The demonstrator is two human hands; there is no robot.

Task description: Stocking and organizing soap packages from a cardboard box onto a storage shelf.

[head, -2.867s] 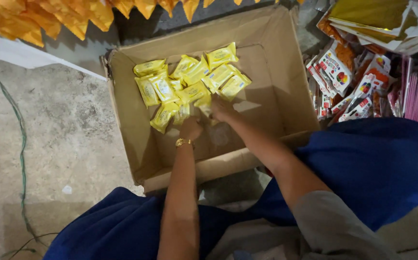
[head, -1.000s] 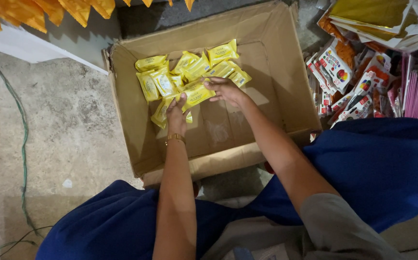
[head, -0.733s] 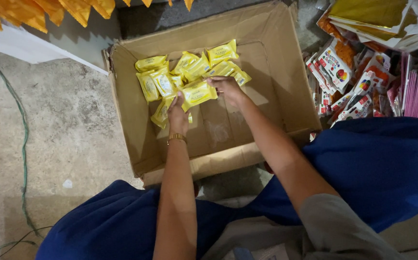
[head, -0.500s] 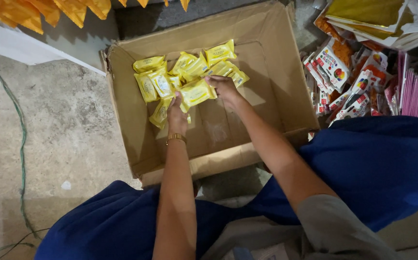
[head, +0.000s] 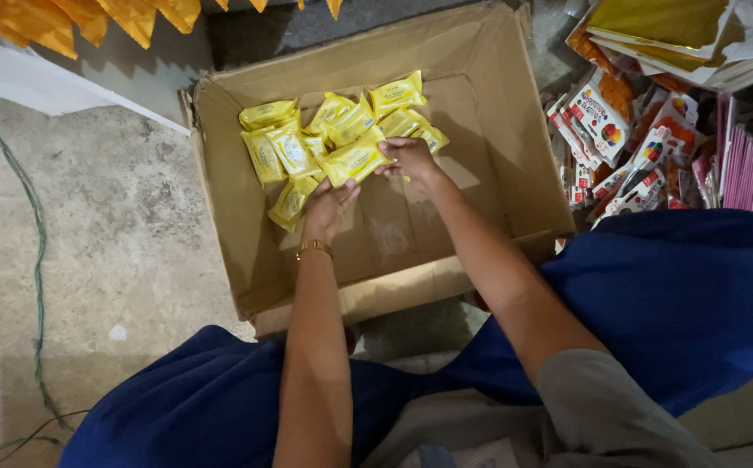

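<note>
An open cardboard box (head: 515, 147) lies on the floor in front of me. Several yellow packets (head: 277, 152) lie in a heap at its far left. Both hands reach into the box. My left hand (head: 329, 208), with a gold bangle on the wrist, grips the near end of one yellow packet (head: 355, 160). My right hand (head: 409, 158) pinches the other end of that same packet, holding it just above the heap.
Red-and-white snack packets (head: 606, 117) and pink packs (head: 749, 165) are piled to the right of the box. Orange-yellow pennants (head: 64, 22) hang at the top left. A green cord (head: 38, 251) runs over the concrete floor at left. My blue-clad legs (head: 680, 295) flank the box.
My hands moved from the box's bare bottom up to the heap and took hold of one yellow packet, which now sits lifted between them.
</note>
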